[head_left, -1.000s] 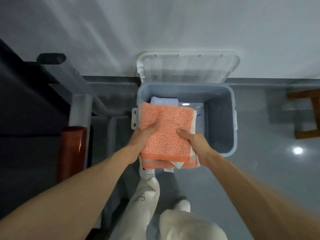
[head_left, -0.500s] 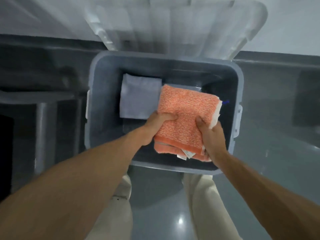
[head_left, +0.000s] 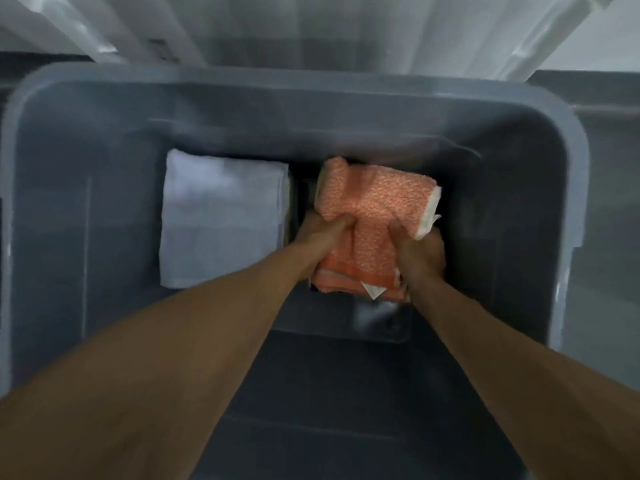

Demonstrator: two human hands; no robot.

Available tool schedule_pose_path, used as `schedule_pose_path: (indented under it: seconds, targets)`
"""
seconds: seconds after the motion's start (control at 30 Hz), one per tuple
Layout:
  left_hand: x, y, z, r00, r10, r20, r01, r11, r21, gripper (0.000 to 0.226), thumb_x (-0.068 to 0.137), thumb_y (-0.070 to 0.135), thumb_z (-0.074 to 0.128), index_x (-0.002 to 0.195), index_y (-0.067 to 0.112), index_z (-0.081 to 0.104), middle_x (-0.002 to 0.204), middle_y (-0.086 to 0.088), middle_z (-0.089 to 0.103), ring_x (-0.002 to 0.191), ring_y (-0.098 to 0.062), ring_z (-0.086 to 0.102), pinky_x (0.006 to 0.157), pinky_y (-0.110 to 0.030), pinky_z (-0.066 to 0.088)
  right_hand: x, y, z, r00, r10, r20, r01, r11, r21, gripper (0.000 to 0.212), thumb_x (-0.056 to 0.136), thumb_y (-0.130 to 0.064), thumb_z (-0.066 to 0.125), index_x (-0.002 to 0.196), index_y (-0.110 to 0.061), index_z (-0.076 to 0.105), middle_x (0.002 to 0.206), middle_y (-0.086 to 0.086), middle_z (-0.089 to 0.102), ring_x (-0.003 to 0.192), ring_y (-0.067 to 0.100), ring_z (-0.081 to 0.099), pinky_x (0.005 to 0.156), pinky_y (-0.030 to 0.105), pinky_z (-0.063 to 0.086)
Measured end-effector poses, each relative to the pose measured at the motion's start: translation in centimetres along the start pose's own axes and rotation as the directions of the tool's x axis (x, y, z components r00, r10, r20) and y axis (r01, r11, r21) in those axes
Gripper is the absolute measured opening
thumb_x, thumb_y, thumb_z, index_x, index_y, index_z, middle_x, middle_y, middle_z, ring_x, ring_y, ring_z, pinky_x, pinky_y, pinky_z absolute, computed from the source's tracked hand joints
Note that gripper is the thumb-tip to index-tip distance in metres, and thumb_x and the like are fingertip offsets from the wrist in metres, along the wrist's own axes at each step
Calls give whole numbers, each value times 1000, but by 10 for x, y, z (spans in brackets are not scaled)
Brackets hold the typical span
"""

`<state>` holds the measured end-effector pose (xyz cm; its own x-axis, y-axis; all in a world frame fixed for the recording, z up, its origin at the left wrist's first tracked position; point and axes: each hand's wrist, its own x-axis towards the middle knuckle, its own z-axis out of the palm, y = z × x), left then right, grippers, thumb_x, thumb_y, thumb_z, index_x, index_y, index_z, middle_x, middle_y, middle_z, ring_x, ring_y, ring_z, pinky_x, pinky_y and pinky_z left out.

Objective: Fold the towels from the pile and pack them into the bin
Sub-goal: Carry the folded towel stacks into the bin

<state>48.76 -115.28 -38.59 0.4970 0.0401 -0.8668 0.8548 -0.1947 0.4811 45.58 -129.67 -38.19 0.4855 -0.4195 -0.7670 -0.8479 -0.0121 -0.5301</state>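
Orange towel gripped in curled fingers of left hand, right hand; white towel just beside; bin right wall well apart.

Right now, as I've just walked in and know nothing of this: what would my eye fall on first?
The folded orange towel, bright against the grey bin, is held low inside it, right of centre, with the left hand and right hand gripping its near edge. A folded white towel lies beside it on the left. The clear lid stands open behind the bin.
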Motion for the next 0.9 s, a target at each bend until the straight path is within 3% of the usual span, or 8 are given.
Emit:
schedule_pose_path:
  seconds: [0.13, 0.23, 0.43, 0.5, 0.57, 0.7, 0.8, 0.9]
  targets:
    - [11, -10, 10, 999, -21, -40, 22, 1000, 9, 70, 86, 34, 69, 141, 8, 37, 129, -8, 57, 106, -22, 61, 87, -34, 53, 9, 3, 4, 997, -26, -70, 20, 996, -85, 57, 87, -36, 68, 133, -15, 44, 122, 5, 61, 107, 25, 61, 90, 37, 50]
    - [-7, -5, 4, 999, -40, -16, 40, 999, 20, 72, 83, 37, 71, 141, 11, 39, 127, -9, 59, 104, -22, 63, 88, -35, 54, -8, -4, 0, 990, -88, -108, 64, 975, -211, 59, 89, -31, 64, 137, -10, 36, 128, 11, 56, 113, 30, 57, 92, 40, 48]
    - [-86, 19, -29, 997, 16, 69, -24, 992, 124, 31, 91, 30, 62, 117, 21, 47, 115, 8, 58, 92, -6, 55, 67, -16, 41, -83, -34, -10, 990, -130, -62, 99, 925, -368, 56, 91, -14, 50, 142, -2, 30, 137, 21, 46, 123, 37, 48, 103, 45, 41]
    - [-116, 27, -46, 997, 11, 76, -22, 990, 136, 23, 91, 30, 60, 110, 18, 54, 103, 3, 61, 82, -7, 53, 65, -20, 40, -113, -47, -13, 993, -119, -25, 99, 911, -400, 53, 92, -9, 46, 143, -3, 32, 139, 20, 44, 126, 36, 45, 105, 42, 38]
    - [-153, 43, -73, 998, 16, 67, -26, 988, 151, 8, 93, 25, 57, 89, 18, 55, 88, 1, 55, 81, -14, 52, 76, -27, 46, -153, -68, -14, 995, -99, 13, 95, 903, -420, 55, 91, -6, 46, 144, -6, 34, 141, 16, 44, 127, 32, 45, 105, 38, 38]
    - [-219, 73, -131, 999, 16, 33, -21, 988, 154, 11, 95, 23, 55, 84, 24, 58, 99, -1, 60, 97, -18, 59, 91, -30, 47, -235, -110, -12, 995, -71, 77, 95, 922, -375, 40, 93, -7, 46, 133, -8, 48, 122, 6, 59, 102, 24, 58, 81, 29, 45]
    - [-274, 94, -173, 998, 69, 15, -70, 984, 161, 19, 93, 23, 57, 109, 16, 63, 103, -1, 64, 100, -18, 62, 90, -30, 46, -300, -146, -12, 993, -90, 77, 110, 942, -318, 36, 91, -9, 48, 125, -11, 58, 117, 9, 64, 105, 28, 60, 91, 38, 49]
    - [-350, 123, -215, 991, 121, 58, -129, 977, 171, 10, 93, 24, 57, 100, 18, 61, 103, -4, 66, 93, -16, 62, 88, -30, 46, -375, -187, -13, 992, -109, 59, 120, 967, -227, 31, 90, -11, 50, 118, -13, 62, 109, 9, 67, 102, 28, 62, 93, 41, 50]
